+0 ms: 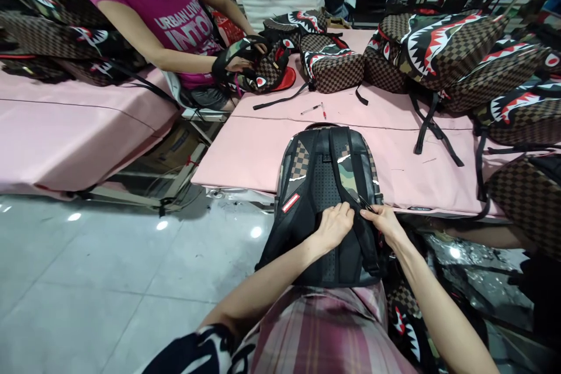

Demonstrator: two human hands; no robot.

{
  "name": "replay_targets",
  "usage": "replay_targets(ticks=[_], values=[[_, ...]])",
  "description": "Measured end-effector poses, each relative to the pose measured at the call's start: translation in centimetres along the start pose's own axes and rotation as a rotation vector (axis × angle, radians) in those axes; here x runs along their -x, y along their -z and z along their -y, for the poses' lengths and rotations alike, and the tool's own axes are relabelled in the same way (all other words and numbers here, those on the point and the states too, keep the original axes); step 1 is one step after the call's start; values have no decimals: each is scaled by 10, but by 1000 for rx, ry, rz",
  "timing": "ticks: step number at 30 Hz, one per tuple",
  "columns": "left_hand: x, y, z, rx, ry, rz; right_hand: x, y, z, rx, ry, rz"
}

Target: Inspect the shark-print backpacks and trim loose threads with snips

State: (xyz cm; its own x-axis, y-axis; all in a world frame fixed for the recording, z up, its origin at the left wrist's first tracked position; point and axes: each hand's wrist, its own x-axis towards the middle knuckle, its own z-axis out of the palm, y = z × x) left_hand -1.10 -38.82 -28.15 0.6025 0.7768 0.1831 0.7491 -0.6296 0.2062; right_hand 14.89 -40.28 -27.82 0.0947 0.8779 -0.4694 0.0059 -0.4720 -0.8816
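A backpack point(322, 187) with black mesh back panel, checkered and camouflage patches lies back-up over the front edge of the pink table point(245, 152) and onto my lap. My left hand point(333, 225) is closed, pinching the right shoulder strap point(350, 181) near its lower end. My right hand point(383, 219) is closed too, pinching the same strap just beside the left hand, at a small dark piece I cannot make out.
Several checkered shark-mouth backpacks point(442, 47) are piled at the table's back and right. A pen point(312, 109) lies mid-table. A person in a magenta shirt point(175, 17) sits at the far left, handling another backpack point(258, 67). Grey tiled floor point(87, 280) lies left.
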Motion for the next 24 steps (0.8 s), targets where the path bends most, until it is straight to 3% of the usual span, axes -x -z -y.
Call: replay_targets(ticks=[8, 11, 14, 18, 21, 24], values=[[-4, 22, 18, 576, 106, 72, 7, 0, 10, 74, 31, 79], [-3, 28, 22, 662, 125, 77, 10, 2, 8, 151, 115, 77], [-2, 27, 22, 682, 160, 63, 21, 6, 5, 437, 327, -71], [0, 24, 21, 707, 182, 53, 46, 8, 6, 1053, 709, -332], [1, 25, 20, 723, 213, 33, 56, 3, 12, 1337, 881, -358], [2, 26, 20, 732, 222, 23, 58, -2, 20, 1458, 957, -370]])
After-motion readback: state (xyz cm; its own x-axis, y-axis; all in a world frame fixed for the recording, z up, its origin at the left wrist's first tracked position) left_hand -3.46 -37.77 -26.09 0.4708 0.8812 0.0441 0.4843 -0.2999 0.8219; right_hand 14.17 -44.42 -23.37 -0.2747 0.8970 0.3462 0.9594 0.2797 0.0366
